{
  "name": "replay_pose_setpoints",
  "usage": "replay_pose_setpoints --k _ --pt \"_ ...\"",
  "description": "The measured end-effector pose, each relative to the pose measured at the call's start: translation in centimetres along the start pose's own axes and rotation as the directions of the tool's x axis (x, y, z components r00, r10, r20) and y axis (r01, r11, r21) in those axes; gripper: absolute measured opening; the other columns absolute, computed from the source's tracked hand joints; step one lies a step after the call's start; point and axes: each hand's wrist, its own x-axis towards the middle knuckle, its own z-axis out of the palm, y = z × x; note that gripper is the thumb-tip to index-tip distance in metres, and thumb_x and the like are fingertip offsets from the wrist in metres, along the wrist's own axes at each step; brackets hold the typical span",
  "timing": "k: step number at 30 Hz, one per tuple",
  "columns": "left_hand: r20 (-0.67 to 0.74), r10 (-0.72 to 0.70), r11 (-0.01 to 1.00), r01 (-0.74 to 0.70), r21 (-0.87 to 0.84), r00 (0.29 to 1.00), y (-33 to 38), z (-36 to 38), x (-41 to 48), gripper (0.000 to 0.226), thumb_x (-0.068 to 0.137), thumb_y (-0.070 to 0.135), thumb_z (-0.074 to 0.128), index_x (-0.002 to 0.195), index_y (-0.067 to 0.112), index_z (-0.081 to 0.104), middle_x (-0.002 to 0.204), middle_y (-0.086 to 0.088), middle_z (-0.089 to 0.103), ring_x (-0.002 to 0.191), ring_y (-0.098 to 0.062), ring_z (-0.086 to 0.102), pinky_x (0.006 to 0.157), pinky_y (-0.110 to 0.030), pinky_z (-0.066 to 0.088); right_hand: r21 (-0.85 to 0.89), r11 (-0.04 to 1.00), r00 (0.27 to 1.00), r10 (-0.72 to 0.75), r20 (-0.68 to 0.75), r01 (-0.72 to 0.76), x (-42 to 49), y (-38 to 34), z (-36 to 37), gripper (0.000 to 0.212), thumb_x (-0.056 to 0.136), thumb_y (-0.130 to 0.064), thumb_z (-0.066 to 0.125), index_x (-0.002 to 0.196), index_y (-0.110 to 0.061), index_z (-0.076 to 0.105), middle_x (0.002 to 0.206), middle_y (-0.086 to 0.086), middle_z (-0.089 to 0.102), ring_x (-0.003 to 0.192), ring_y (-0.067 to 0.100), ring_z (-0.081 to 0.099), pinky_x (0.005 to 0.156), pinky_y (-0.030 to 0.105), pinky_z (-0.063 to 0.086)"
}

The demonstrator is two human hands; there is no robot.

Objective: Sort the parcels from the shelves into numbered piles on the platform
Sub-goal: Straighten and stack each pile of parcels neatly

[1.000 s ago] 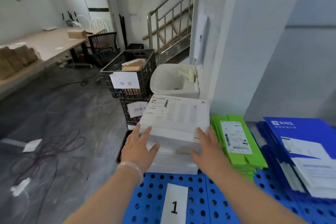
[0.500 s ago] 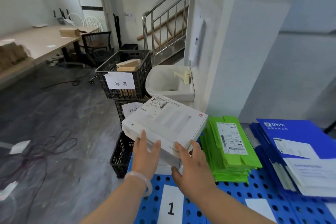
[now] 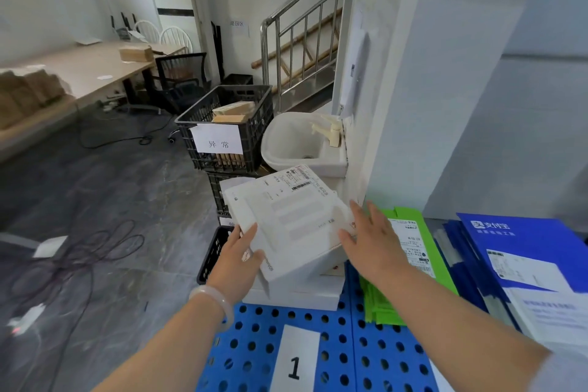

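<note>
Atop the white box pile (image 3: pixel 302 291) on the blue perforated platform (image 3: pixel 366 344) sits a skewed flat white cardboard parcel (image 3: pixel 292 219); left hand (image 3: pixel 240 256) grips its near corner, right hand (image 3: pixel 372 239) presses straight-fingered on its right edge.

Platform label (image 3: pixel 296 363) reads "1" (crate sign (image 3: pixel 218 143): "异常").

Green pile (image 3: pixel 440 267) hard beside white stack (image 3: pixel 296 293)
</note>
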Motion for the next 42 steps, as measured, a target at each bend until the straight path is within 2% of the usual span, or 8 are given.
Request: replay_pose_setpoints --k 7,16,19,23,27,30,33,42 --pt "-0.101 0.003 0.994 0.008 0.107 0.995 0.5 -0.8 1.1 0.041 0.098 0.024 0.049 0.139 0.031 0.047 0.148 0.006 0.041 0.112 -0.007 0.053 0.096 -0.019 0.039 0.159 0.986 0.997 0.029 0.068 -0.039 0.0 0.0 0.7 0.05 0.1 -0.04 0.035 0.148 -0.028 0.027 0.143 0.006 0.043 0.127 0.024 0.044 0.103 0.04 0.041" --pt "0.022 -0.039 0.998 0.038 0.042 0.999 1.8 -1.0 2.5 0.06 0.098 0.029 0.049 0.151 0.03 0.021 0.157 0.006 0.022 0.142 -0.018 0.028 0.111 -0.028 0.026 0.429 0.896 0.993 0.09 0.08 -0.116 -0.9 -1.1 2.0 0.062 0.093 -0.042 0.053 0.149 -0.03 0.029 0.142 0.001 0.041 0.122 0.013 0.047 0.105 0.034 0.039" --pt "0.033 -0.081 0.996 0.082 -0.025 0.996 1.8 -0.7 2.6 0.053 0.101 0.028 0.043 0.15 0.035 0.024 0.144 0.01 0.036 0.094 0.002 0.052 0.076 -0.002 0.037 0.582 0.796 0.986 0.137 0.091 -0.164 -1.4 -1.3 2.5 0.06 0.093 -0.037 0.058 0.148 -0.033 0.032 0.141 -0.002 0.04 0.12 0.008 0.044 0.105 0.027 0.035" --pt "0.012 -0.105 0.993 0.106 -0.052 0.994 0.9 -0.4 2.4 0.049 0.102 0.031 0.037 0.149 0.038 0.024 0.123 0.008 0.051 0.062 0.005 0.035 0.049 -0.008 0.033 0.684 0.704 0.981 0.143 0.131 -0.194 -1.9 -1.7 2.7 0.06 0.094 -0.032 0.058 0.147 -0.037 0.031 0.143 -0.007 0.041 0.117 0.001 0.039 0.1 0.021 0.031" --pt "-0.079 -0.111 0.984 0.098 -0.149 0.991 0.4 -0.1 2.2 0.046 0.102 0.03 0.038 0.147 0.039 0.03 0.079 0.021 0.042 0.063 0.003 0.033 0.056 -0.013 0.03 0.712 0.668 0.975 0.184 0.126 -0.218 -2.1 -2.3 2.9 0.066 0.092 -0.033 0.062 0.148 -0.036 0.028 0.142 -0.007 0.042 0.115 0.002 0.042 0.096 0.02 0.033" --pt "-0.103 -0.103 0.985 0.087 -0.146 0.989 0.6 -0.3 2.1 0.047 0.102 0.032 0.039 0.147 0.037 0.03 0.121 0.011 0.057 0.096 -0.009 0.053 0.082 -0.021 0.037 0.736 0.63 0.967 0.208 0.147 -0.247 -2.4 -2.5 2.9 0.072 0.089 -0.035 0.065 0.148 -0.037 0.024 0.131 -0.012 0.047 0.112 0.006 0.048 0.093 0.022 0.037" --pt "-0.104 -0.099 0.99 0.088 -0.107 0.99 0.5 -0.5 1.8 0.049 0.101 0.035 0.04 0.148 0.035 0.028 0.143 0.0 0.046 0.124 -0.019 0.046 0.091 -0.026 0.033 0.75 0.576 0.945 0.239 0.225 -0.325 -2.8 -2.8 3.0 0.069 0.093 -0.04 0.058 0.15 -0.034 0.02 0.121 -0.012 0.049 0.108 0.009 0.047 0.09 0.024 0.035" --pt "-0.13 -0.104 0.994 0.098 -0.054 0.986 -1.2 -0.9 2.9 0.054 0.092 0.055 0.042 0.141 0.032 0.042 0.118 0.01 0.061 0.1 -0.013 0.058 0.086 -0.036 0.049 0.763 0.521 0.914 0.331 0.233 -0.383 -3.3 -2.9 4.3 0.051 0.1 -0.047 0.036 0.149 -0.033 0.028 0.144 -0.002 0.046 0.13 0.021 0.044 0.105 0.035 0.034"
